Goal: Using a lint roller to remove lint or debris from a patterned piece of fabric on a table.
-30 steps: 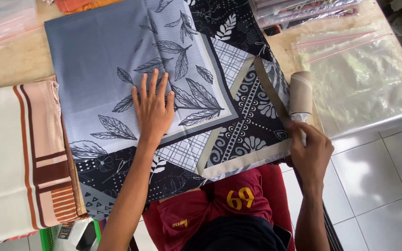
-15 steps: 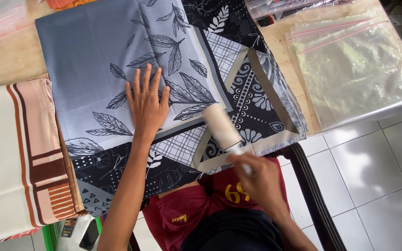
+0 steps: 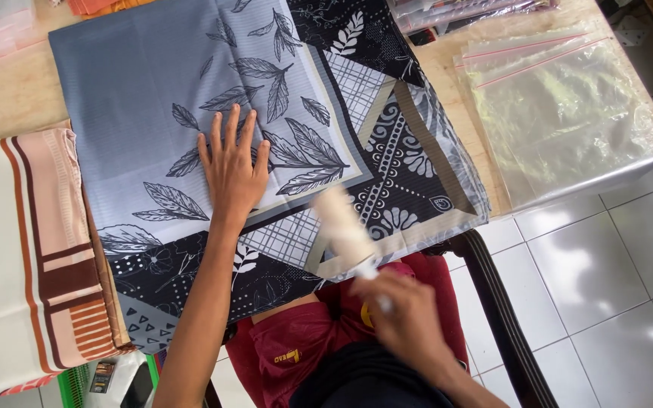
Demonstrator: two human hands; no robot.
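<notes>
I press my left hand, fingers spread flat, on the grey leaf-print scarf laid across the bench. My right hand grips a lint roller over its near edge; rolling looks underway, far part untouched.

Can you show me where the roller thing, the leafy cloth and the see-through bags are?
lint roller (image 3: pixel 344 223), head view, on its blurred white roll.
leafy cloth (image 3: pixel 137 98), head view, on its plain grey part.
clear plastic bags (image 3: pixel 568 113), head view, on the middle of the top bag.
</notes>
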